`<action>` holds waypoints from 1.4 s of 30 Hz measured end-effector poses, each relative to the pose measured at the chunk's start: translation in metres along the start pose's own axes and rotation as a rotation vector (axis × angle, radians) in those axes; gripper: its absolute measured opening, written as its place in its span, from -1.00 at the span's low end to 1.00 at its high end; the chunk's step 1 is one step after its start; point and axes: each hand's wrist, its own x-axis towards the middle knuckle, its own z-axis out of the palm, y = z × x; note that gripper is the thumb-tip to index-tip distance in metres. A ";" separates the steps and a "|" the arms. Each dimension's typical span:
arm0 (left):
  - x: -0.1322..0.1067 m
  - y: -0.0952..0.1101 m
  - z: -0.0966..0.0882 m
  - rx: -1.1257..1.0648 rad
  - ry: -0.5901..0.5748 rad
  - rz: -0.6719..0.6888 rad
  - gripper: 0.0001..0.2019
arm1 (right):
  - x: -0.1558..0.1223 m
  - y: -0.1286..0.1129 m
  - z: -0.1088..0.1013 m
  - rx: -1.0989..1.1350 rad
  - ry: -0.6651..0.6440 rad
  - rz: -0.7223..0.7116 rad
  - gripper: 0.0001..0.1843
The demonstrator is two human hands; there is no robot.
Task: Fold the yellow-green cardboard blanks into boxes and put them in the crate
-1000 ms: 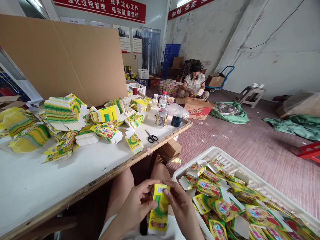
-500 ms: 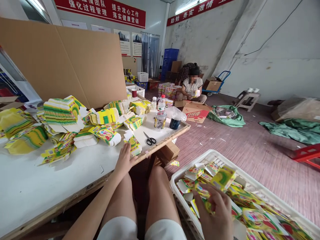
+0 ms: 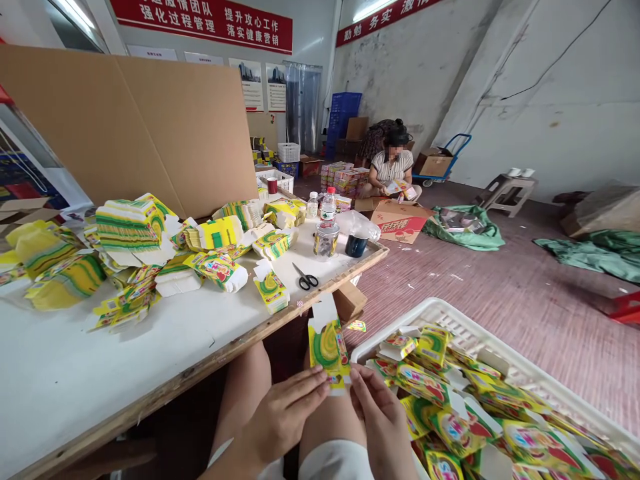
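Observation:
Between my two hands, above my lap, is a yellow and green printed carton [image 3: 326,343] with its white end flap standing up. The fingers of my left hand [image 3: 285,413] pinch its lower left edge. On the lower right edge, my right hand [image 3: 381,413] grips it between thumb and fingers. A small stack of flat cartons [image 3: 271,291] lies by the table edge, ahead of my left hand. To the right of my right hand stands a white plastic basket [image 3: 435,308] heaped with folded cartons [image 3: 463,427].
On the white table [image 3: 150,373] lie several carton piles [image 3: 131,225], scissors [image 3: 305,277], a clear jar [image 3: 326,239], a dark mug [image 3: 356,245] and a bottle [image 3: 329,203]. A big cardboard sheet [image 3: 130,127] stands behind. Beyond, a person [image 3: 393,170] sits by an open box [image 3: 400,222].
My right hand has come from the basket to my lap, leaving a carton there. My left hand has left the table stack, and both hands now hold one carton.

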 end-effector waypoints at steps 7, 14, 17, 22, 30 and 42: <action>-0.001 0.013 0.011 -0.568 0.266 -0.485 -0.46 | -0.006 0.005 -0.008 0.090 0.023 0.058 -0.56; 0.023 0.011 0.004 -1.585 0.204 -0.925 -0.45 | -0.020 0.003 0.009 0.149 -0.164 0.160 -0.59; 0.022 0.012 0.001 -1.625 0.187 -0.937 -0.51 | -0.021 0.004 0.009 0.126 -0.226 0.127 -0.64; 0.026 0.019 -0.001 -1.529 0.213 -0.944 -0.50 | -0.024 -0.003 0.013 -0.063 -0.243 -0.057 -0.58; 0.035 0.024 -0.002 -1.228 0.307 -1.180 -0.46 | -0.029 0.000 0.019 -0.244 -0.268 -0.081 -0.58; 0.017 0.019 -0.002 -1.063 0.119 -1.144 -0.52 | -0.025 -0.006 0.020 -0.242 -0.127 -0.230 -0.64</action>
